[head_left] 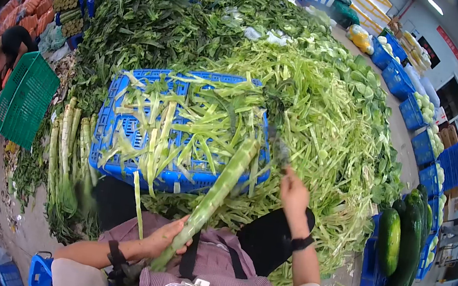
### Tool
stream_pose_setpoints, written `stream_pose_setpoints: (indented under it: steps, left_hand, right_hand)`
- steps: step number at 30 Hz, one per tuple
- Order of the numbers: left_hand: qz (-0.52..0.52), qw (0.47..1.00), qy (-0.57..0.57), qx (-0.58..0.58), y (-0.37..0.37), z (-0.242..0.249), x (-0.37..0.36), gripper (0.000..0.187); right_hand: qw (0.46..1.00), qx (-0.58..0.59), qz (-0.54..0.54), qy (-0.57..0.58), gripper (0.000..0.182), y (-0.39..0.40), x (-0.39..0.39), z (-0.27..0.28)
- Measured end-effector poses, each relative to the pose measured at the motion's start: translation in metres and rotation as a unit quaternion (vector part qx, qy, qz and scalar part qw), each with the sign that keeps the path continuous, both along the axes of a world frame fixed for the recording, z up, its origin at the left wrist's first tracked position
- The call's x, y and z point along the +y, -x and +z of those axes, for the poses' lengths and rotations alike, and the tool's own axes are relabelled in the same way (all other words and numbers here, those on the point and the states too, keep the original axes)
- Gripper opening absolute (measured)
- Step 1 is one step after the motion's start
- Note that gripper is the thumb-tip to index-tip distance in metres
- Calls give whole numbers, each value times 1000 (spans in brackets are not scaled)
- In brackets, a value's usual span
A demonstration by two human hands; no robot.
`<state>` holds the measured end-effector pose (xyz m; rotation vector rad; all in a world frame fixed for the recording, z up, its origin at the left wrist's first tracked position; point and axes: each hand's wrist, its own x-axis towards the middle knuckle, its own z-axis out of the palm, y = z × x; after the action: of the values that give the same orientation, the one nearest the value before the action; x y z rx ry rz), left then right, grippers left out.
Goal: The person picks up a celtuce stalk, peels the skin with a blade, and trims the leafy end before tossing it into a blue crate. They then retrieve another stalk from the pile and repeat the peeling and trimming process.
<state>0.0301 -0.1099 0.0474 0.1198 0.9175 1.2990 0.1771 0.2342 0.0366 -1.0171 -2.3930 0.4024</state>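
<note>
My left hand is wrapped round the lower part of a celtuce stem, which slants up and away over the front rim of a blue crate. Pale patches show along the stem where skin is off. In my right hand is a knife, its blade pointing away from me and smeared by motion, just right of the stem's far end. Long green peel strips lie across the crate's slatted top, and one peel strip hangs over its front edge near my left hand.
Peelings are heaped on the right, dark leaves behind. Several unpeeled celtuce stems lie at left. A person bends by a green crate. Large green gourds and blue crates line the right.
</note>
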Motion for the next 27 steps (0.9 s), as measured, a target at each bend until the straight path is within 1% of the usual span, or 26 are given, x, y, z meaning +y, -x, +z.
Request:
stream_pose_setpoints:
  steps: [1, 2, 3, 4, 5, 6, 7, 8, 9, 10, 11, 12, 13, 14, 15, 16, 18, 20, 21, 22, 23, 24, 26, 27]
  left_hand:
    - [0, 1000, 6, -5, 2, -1, 2, 56]
    - [-8, 996, 15, -86, 7, -5, 6, 50]
    - [-14, 986, 22, -163, 12, -8, 10, 45]
    - [-15, 987, 22, -162, 15, -12, 10, 45]
    - [-26, 988, 33, -149, 16, -17, 9, 40]
    - [-37, 989, 45, -138, 18, -19, 6, 35]
    - [-23, 991, 35, -125, 20, -17, 4, 40]
    - [-25, 992, 34, -123, 21, -13, 5, 40]
    - [-20, 996, 24, -88, 21, -8, 8, 42]
    - [-14, 998, 14, -55, 20, -2, 11, 46]
    - [9, 999, 25, -45, 19, 5, 17, 39]
    - [9, 999, 22, -47, 17, 4, 19, 39]
    - [-3, 999, 18, -30, 15, 2, 20, 44]
    - [-16, 1000, 13, -10, 16, 0, 22, 54]
    - [-17, 1000, 11, -11, 17, -2, 24, 54]
    - [-17, 1000, 15, 1, 16, -3, 23, 56]
    - [-17, 1000, 22, 13, 16, -11, 16, 57]
    - [-16, 1000, -12, 7, 20, -20, 8, 59]
    - [-13, 1000, -14, 9, 21, -15, 9, 59]
    - [-25, 998, -24, 43, 23, -6, 16, 60]
    - [-36, 996, -32, 75, 23, 1, 20, 61]
    - [-33, 996, -33, 73, 22, 4, 22, 61]
    - [-50, 994, 0, 100, 19, 7, 27, 62]
    - [-51, 994, -2, 101, 18, 6, 27, 62]
  right_hand:
    - [994, -43, 95, -18, 34, -1, -32, 7]
    - [978, -81, 189, -38, 35, 0, -62, 15]
    - [949, -91, 298, -47, 35, 2, -90, 28]
    - [908, -99, 403, -57, 36, 4, -106, 37]
    - [909, -97, 402, -57, 36, 10, -100, 37]
    - [919, -200, 335, -66, 39, 22, -90, 37]
    - [915, -299, 261, -74, 43, 35, -78, 36]
    - [959, -222, 170, -45, 39, 38, -48, 35]
    - [992, -27, 109, -51, 37, 29, -11, -3]
    - [995, -44, 77, -39, 38, 29, 1, 3]
    - [996, -36, 60, -56, 37, 34, -5, 0]
    - [996, -30, 44, -71, 37, 40, -14, -7]
    - [995, -11, 84, -55, 39, 39, -30, -5]
    - [992, 12, 123, -40, 42, 41, -49, 4]
    - [979, -94, 175, -33, 44, 38, -77, 28]
    - [957, -126, 259, -25, 46, 36, -96, 35]
    - [937, -166, 294, -86, 47, 38, -93, 35]
    - [963, -240, 113, -50, 42, 50, -36, 15]
    - [984, -150, 82, -57, 41, 41, -10, 5]
    - [995, -58, 52, -64, 40, 38, 7, -2]
    - [995, -52, 39, -82, 42, 46, 1, -4]
    - [994, -53, 42, -83, 42, 50, -7, -6]
    - [991, -15, 116, -68, 43, 59, -41, 11]
    - [985, -85, 149, -32, 44, 59, -67, 33]
